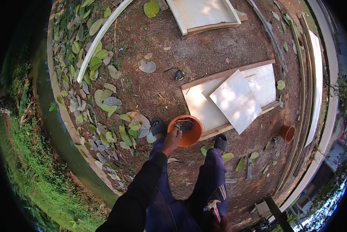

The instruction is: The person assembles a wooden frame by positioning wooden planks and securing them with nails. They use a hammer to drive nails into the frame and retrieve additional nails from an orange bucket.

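My left hand [172, 143] is closed at the near-left rim of an orange bucket [195, 136], its fingertips reaching over the edge. Dark, thin metal pieces that look like nails [186, 123] lie inside the bucket. The exact grip of the fingers is partly hidden. At the lower edge, beside my right thigh, my right hand [223, 225] is wrapped around a hammer [213, 205] with a pale metal head and a red handle. Just beyond the bucket lies a shallow pale board panel with wooden edge strips [196, 101], and a loose square board [237, 102] rests askew on it.
A black-and-yellow tape measure [179, 75] lies on the soil. Farther off is another framed panel [204, 13]. A smaller orange-brown pot [287, 133] and long timber strips [303, 100] are at right. Leaves [103, 96] and a water channel [59, 123] lie left.
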The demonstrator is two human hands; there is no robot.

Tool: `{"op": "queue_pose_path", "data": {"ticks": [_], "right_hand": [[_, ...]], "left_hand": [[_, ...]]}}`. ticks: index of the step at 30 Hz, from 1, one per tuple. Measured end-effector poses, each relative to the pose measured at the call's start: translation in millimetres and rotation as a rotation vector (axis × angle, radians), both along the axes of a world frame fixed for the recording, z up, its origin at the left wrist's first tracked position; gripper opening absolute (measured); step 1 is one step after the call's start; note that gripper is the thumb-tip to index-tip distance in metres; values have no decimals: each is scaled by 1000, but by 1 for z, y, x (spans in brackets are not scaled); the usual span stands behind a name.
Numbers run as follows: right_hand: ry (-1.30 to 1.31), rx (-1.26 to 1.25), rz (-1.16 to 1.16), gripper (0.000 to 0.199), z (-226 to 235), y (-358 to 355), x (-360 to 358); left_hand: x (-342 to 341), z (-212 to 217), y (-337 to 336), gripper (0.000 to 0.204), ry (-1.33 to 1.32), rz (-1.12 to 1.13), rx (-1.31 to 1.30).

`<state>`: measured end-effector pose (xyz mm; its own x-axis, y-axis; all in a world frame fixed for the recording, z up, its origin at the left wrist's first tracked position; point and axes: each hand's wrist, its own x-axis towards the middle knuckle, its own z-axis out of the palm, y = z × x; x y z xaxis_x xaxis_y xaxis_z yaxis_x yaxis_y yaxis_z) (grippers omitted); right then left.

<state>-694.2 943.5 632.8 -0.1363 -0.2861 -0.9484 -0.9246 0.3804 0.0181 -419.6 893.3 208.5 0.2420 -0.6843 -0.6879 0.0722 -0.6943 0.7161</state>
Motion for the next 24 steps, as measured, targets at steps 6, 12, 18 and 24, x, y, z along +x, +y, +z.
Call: {"op": "queue_pose_path", "data": {"ticks": [6,12,18,24], "right_hand": [[-276,-43,-161,37,21,-3,41],[-456,89,-178,31,45,-69,109],[-242,-155,-522,36,-43,-115,172],[-169,7,-720,27,-103,-219,256]], "left_hand": [[152,17,-27,27,-333,-41,-117],[228,34,-155,25,-215,18,-66],[201,-13,-282,26,-368,-352,-109],[166,-119,-381,22,-400,-667,-207]]}}
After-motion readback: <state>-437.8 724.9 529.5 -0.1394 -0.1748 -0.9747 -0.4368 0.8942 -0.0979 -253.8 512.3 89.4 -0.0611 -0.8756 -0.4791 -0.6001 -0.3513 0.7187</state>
